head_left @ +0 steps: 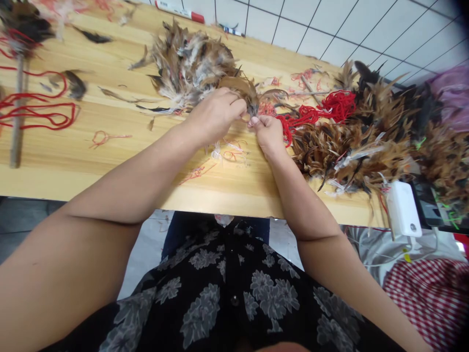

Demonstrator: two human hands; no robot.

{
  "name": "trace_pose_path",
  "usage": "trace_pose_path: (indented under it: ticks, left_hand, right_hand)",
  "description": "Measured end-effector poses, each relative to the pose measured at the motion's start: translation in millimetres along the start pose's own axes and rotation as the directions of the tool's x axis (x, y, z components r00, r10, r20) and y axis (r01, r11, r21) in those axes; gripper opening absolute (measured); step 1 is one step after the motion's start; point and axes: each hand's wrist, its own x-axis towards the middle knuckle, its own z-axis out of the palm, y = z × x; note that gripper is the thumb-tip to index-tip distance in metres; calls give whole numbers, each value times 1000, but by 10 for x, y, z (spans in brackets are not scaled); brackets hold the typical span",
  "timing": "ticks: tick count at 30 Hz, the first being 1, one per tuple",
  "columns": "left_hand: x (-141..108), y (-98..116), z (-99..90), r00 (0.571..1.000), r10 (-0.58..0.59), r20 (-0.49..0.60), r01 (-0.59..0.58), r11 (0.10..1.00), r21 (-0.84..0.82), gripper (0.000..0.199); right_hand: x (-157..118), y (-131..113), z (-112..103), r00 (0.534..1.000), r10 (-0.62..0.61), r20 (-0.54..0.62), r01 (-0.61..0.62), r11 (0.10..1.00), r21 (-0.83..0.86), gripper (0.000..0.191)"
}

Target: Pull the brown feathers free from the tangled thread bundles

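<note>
Brown feathers (244, 89) form a small bunch between my two hands over the wooden table. My right hand (269, 133) pinches the narrow lower end of that bunch between thumb and finger. Curled over the bunch from the left is my left hand (220, 113), its fingers closed on the feathers. Behind my left hand lies a big fluffy pile of brown and white feathers (194, 63). A tangle of red cord (339, 105) sits to the right of my right hand, with a strand running close to it.
Large brown feather bundles (340, 146) cover the right side. A white power bank (403, 208) stands at the front right edge. At the left are a stick (16, 112) and looped red cord (54, 124). A red-capped marker (179, 11) lies near the tiled wall (311, 29).
</note>
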Motion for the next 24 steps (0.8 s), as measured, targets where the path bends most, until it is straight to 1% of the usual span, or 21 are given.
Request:
trace_pose_path:
  ticks: [4,8,10,14,16,18,20,21,24]
  left_hand:
    - [-19,127,-37,1000,-9,12,9,1000,7,42]
    - [-30,190,-27,1000,18,1,-18,1000,16,46]
    - [-37,244,-19,1000,15,5,-15,997,72,49]
    - [-50,358,-2,998,-11,59,-4,969,248,54]
    - [-48,354,9,998,-6,56,-10,964,265,53]
    - [-42,295,9,1000,19,2,-19,978,209,49]
    - [-39,209,-20,995,47,-91,-33,990,140,44]
    - [-39,167,-50,988,61,-139,-43,990,131,41]
    - [-50,73,-169,955,108,-278,-48,976,214,25]
  right_hand:
    - [-47,-63,-14,999,6,44,-7,1000,20,40]
    - [-86,-139,-30,997,-14,79,5,995,104,39]
    - [-106,-192,-36,995,-10,101,-7,985,171,43]
    - [-163,-330,-52,989,16,144,-57,958,282,50]
    - [-196,-397,-56,987,29,157,-79,944,321,55]
    - [-226,-452,-52,985,50,168,-109,925,364,58]
    - [-248,-498,-46,979,90,181,-157,900,406,57]
    - [-256,-518,-47,975,115,190,-187,885,425,56]
    - [-269,-571,-71,957,184,223,-272,831,484,54]
